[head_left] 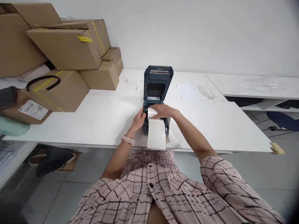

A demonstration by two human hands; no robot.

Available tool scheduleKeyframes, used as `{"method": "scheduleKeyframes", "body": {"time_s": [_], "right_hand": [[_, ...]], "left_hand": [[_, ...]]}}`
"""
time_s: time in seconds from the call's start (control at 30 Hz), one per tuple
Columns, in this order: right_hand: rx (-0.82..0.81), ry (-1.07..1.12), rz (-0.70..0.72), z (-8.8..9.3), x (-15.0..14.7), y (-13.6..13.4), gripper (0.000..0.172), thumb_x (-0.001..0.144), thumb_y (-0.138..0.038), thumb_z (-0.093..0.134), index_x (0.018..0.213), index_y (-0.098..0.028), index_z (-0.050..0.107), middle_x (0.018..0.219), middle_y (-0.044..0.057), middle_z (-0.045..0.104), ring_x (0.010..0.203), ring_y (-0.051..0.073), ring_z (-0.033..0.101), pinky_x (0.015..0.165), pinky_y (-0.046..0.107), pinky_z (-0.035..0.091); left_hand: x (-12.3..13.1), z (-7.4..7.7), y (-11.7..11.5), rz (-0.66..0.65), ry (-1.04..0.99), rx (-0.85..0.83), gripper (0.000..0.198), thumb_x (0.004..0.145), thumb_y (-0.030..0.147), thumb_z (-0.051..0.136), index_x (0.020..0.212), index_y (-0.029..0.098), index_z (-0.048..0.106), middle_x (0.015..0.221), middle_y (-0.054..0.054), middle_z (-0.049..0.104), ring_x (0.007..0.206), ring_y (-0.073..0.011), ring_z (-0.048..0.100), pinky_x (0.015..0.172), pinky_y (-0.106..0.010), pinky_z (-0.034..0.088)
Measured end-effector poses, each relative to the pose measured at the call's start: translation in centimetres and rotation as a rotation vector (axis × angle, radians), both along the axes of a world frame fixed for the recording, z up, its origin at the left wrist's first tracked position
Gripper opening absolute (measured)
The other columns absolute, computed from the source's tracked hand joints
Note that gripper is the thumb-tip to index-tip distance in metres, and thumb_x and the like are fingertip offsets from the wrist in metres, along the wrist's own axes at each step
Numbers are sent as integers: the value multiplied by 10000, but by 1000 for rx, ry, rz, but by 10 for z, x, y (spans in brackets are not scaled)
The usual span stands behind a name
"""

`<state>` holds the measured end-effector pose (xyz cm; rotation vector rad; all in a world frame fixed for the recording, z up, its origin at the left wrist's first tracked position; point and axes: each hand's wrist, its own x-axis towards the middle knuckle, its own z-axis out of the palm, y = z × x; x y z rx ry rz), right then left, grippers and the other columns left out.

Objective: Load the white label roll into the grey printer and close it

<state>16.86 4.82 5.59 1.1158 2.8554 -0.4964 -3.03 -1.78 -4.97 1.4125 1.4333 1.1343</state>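
A dark label printer (145, 124) stands on the white table with its lid (158, 84) raised toward the wall. Inside it sits a white label roll (151, 113), from which a strip of label paper (156, 134) hangs out over the front edge. My left hand (139, 119) wraps round the printer's left side, its thumb by the black roll holder (146, 111). From the right, my right hand (162, 111) reaches in and grips the label roll, with fingers over its top and the thumb on the near side. The roll's right end is hidden behind that hand.
Cardboard boxes (67, 49) are stacked at the left of the table (100, 124), with a black curved strap (43, 79) on one. A teal object (12, 126) lies at the far left. Tan tape (277, 148) covers the right front corner, and a blue stool (283, 120) stands beyond.
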Motion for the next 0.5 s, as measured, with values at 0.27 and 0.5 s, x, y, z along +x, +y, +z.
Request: {"method": "scheduleKeyframes", "body": {"time_s": [0.27, 0.5], "right_hand": [[79, 330, 172, -21, 33, -96, 459, 1100, -461, 397, 1384, -210, 656, 1537, 125, 593, 1453, 302, 541, 1177, 546, 493], [148, 298, 69, -36, 26, -126, 514, 1066, -500, 485, 1456, -179, 580, 1625, 147, 480, 1543, 330, 413, 1216, 585, 453]], "left_hand": [[-1, 2, -5, -4, -1, -5, 716, 980, 525, 507, 1625, 245, 368, 1693, -76, 396, 1581, -321, 344, 1305, -483, 267], [2, 3, -6, -8, -68, 52, 686, 976, 526, 525, 1600, 269, 406, 1698, -45, 391, 1582, -307, 341, 1309, -482, 275]]}}
